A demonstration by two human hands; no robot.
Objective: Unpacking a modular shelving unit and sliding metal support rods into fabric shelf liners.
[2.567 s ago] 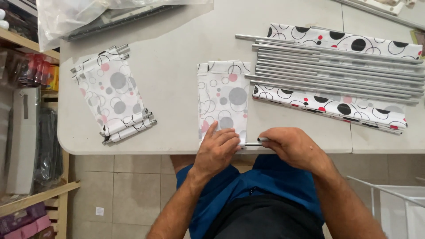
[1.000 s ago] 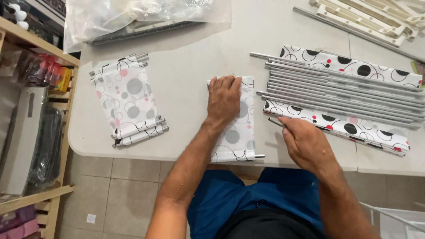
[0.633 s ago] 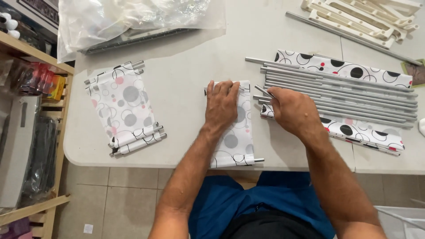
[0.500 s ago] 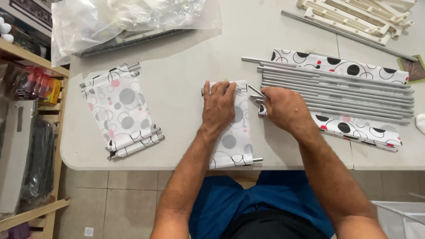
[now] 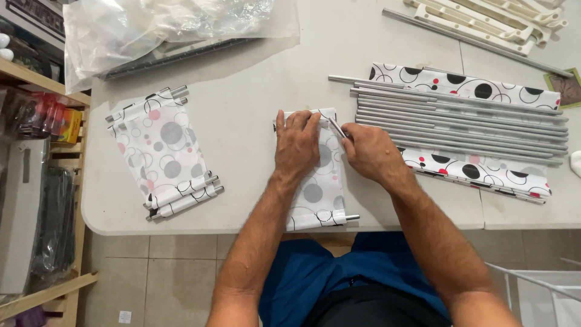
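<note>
A small white fabric panel (image 5: 319,194) with grey and pink circles lies on the white table (image 5: 242,121) in front of me, a metal rod through its near hem. My left hand (image 5: 296,142) presses flat on the panel's far end. My right hand (image 5: 369,151) pinches a short grey metal rod (image 5: 336,127) at the panel's far right corner, tilted toward the hem there. Several long grey rods (image 5: 460,118) lie side by side just right of my hand, on a longer dotted fabric strip (image 5: 478,169).
A second panel with rods in both hems (image 5: 163,151) lies at the left. A clear plastic bag (image 5: 169,30) sits at the far left, white plastic parts (image 5: 490,18) at the far right. Wooden shelves (image 5: 36,181) stand left of the table.
My left hand went from the panel's near edge to its far end. My right hand reached to the rod pile, took a short rod and brought it to the panel's far corner.
</note>
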